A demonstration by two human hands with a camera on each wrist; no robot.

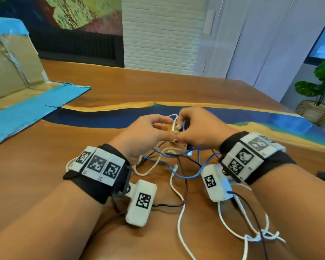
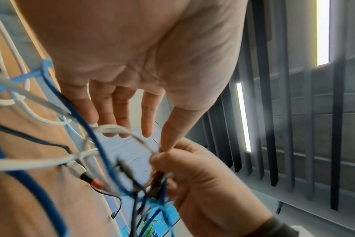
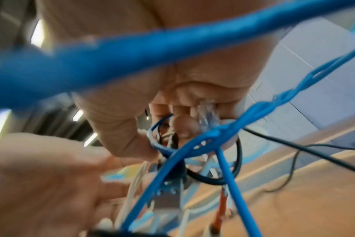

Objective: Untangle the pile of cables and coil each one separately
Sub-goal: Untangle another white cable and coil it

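My hands meet above the counter over the tangle — my right hand clenches a knot of blue cable, white cable and black strands, my left hand pinches a white strand, other fingers relaxed.

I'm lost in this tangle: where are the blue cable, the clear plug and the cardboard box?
blue cable [image 1: 188, 176]: head view, low loop.
clear plug [image 3: 208, 113]: right wrist view, body.
cardboard box [image 1: 11, 72]: head view, flap.

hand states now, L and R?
Left hand: pinching a white cable at the tangle.
Right hand: curled round a bunch of tangled cables.
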